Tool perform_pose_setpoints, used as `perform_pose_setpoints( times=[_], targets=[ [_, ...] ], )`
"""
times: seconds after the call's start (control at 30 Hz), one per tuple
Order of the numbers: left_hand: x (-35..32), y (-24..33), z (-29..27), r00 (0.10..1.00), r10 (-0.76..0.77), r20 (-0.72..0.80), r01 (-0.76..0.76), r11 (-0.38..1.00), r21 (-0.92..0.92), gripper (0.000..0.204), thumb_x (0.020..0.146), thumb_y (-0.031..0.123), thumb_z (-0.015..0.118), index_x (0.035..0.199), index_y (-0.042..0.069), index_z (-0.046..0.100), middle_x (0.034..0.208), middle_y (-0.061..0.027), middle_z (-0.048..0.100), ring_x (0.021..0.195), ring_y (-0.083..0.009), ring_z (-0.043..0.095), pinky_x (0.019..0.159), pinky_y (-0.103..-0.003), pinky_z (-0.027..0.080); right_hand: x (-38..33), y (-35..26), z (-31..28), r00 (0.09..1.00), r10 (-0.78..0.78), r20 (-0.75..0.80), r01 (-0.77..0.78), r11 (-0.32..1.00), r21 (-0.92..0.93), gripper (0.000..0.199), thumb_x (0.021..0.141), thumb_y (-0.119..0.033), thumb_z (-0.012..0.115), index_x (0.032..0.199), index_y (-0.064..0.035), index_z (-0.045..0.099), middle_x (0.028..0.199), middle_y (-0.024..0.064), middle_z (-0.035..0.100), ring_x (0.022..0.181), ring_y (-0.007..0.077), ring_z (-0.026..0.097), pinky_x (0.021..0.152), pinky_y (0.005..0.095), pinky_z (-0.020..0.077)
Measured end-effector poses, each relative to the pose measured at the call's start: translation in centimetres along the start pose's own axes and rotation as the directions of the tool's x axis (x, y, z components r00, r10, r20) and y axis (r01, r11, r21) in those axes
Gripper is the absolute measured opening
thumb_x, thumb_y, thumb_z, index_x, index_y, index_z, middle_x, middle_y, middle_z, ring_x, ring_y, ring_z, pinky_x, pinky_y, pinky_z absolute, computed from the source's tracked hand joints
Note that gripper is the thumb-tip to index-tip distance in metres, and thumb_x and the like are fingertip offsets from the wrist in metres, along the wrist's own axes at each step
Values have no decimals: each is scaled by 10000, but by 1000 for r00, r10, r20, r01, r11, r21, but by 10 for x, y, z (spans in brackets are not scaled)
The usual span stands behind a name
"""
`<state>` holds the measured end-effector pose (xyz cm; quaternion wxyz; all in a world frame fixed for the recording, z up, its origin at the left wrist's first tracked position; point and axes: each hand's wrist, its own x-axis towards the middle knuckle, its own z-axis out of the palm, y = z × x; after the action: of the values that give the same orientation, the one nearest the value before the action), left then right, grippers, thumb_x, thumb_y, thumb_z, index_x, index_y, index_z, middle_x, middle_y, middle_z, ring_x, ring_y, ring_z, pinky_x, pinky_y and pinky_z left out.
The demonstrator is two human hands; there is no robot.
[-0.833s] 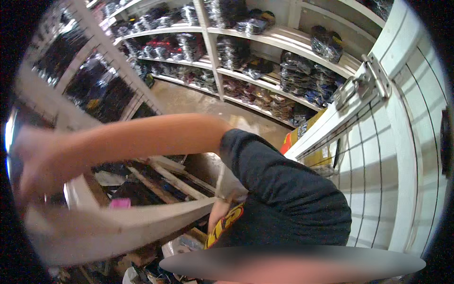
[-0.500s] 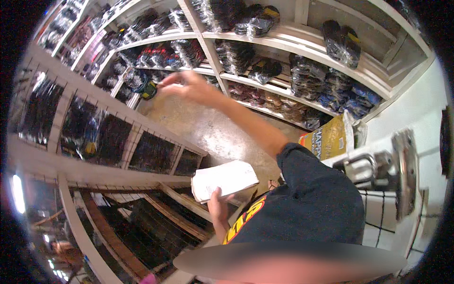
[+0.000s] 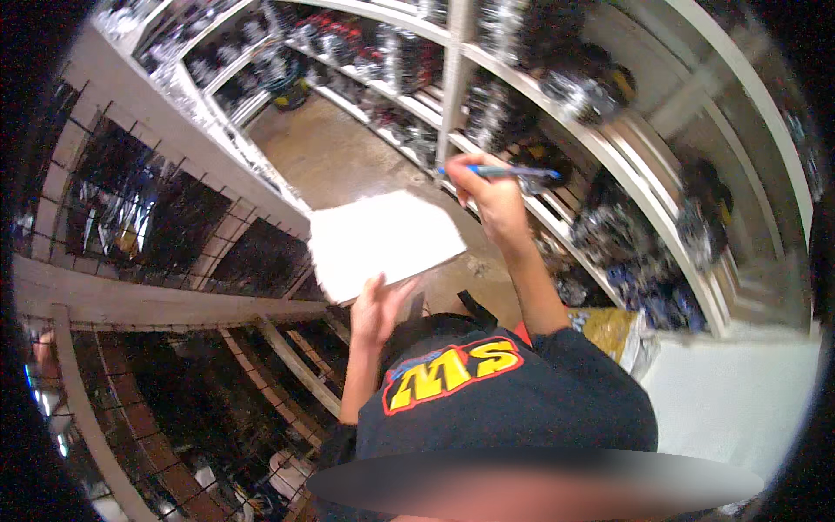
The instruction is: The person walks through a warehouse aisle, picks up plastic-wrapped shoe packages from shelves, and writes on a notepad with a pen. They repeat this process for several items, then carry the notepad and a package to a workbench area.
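My left hand (image 3: 376,306) holds a white pad of paper (image 3: 383,242) from below, tilted up in front of my chest. My right hand (image 3: 494,198) is raised just right of the pad and grips a blue pen (image 3: 504,172) that lies roughly level, its tip pointing left above the pad's upper right corner. The pen is not touching the paper. My dark T-shirt with a yellow and red print (image 3: 452,374) fills the lower middle.
White shelves (image 3: 609,139) packed with dark bagged goods curve across the top and right. A white wire-mesh rack (image 3: 165,217) with dark items stands at the left. A brown floor aisle (image 3: 330,157) runs between them. A yellow package (image 3: 609,326) sits by a white panel (image 3: 731,391).
My right arm was stretched out toward the shelves; it has drawn back and is now raised beside the pad with the pen. The pad has come up higher, and the view has swung.
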<state>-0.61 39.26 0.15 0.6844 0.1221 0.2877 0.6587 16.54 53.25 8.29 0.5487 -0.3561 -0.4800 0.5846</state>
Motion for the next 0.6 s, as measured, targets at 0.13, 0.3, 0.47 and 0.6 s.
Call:
perform_pose_setpoints(
  times=[0.13, 0.3, 0.47, 0.6],
  targets=[
    [74, 9, 72, 976, 46, 212, -40, 999, -30, 457, 844, 113, 447, 1263, -20, 320, 1272, -158, 398, 1211, -305, 355, 1026, -499, 267, 18, -29, 19, 999, -21, 34, 24, 996, -91, 169, 743, -131, 700, 730, -42, 557, 568, -21, 517, 470, 32, 439, 423, 172, 331],
    [143, 2, 125, 950, 53, 308, -77, 995, 65, 460, 860, 149, 439, 1279, 3, 315, 1277, -138, 406, 1197, -287, 381, 1022, -462, 285, 83, -33, -3, 986, -157, -53, 143, 969, -202, 205, 730, -66, 699, 671, -56, 504, 580, -35, 496, 520, 21, 437, 467, 165, 334],
    [196, -6, 163, 925, 72, 373, -92, 995, 34, 476, 860, 172, 442, 1281, -6, 307, 1286, -143, 396, 1195, -287, 384, 1021, -462, 285, 131, -48, -42, 971, -240, 3, 231, 931, -283, 237, 754, -7, 641, 629, -56, 446, 587, -27, 480, 532, 22, 407, 472, 181, 309],
    [221, -7, 182, 941, 22, 337, -41, 998, 47, 486, 858, 177, 441, 1284, -9, 297, 1289, -153, 390, 1196, -288, 383, 1022, -462, 286, 155, -53, -57, 957, -289, 8, 272, 892, -361, 240, 756, 31, 615, 627, -53, 430, 573, -11, 482, 512, 30, 401, 480, 188, 315]
  ],
)
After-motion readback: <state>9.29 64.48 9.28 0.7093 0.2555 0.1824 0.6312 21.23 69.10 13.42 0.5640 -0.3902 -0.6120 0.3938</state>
